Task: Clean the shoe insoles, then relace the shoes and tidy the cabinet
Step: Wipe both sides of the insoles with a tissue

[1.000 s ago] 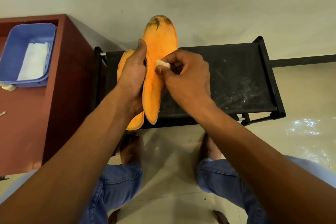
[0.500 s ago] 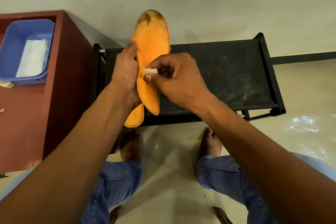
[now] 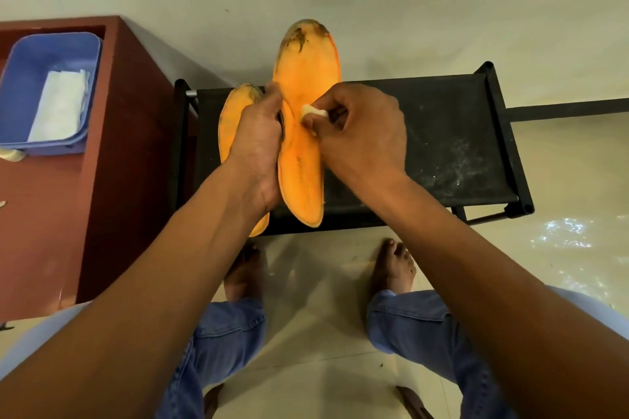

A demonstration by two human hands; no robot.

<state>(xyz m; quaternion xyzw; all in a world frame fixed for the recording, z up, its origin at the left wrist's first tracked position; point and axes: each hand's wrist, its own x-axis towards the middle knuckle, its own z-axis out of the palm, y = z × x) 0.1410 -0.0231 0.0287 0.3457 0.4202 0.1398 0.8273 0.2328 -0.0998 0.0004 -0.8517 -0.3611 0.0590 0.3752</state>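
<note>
My left hand (image 3: 258,139) grips two orange insoles together above the black rack. The front insole (image 3: 304,78) stands upright with dark dirt stains at its toe end. The second insole (image 3: 231,119) sits behind my left hand, mostly hidden. My right hand (image 3: 360,133) pinches a small pale wad of wipe (image 3: 315,111) and presses it against the middle of the front insole.
A black fabric shoe rack (image 3: 442,133) with dusty marks stands against the wall. To the left is a red-brown cabinet (image 3: 112,146) carrying a blue tub (image 3: 20,78) with a white cloth (image 3: 61,105) inside. My bare feet and jeans are below on the tiled floor.
The insoles and both hands have shifted slightly right and down in view. My right hand with the wad has moved up along the front insole's middle.
</note>
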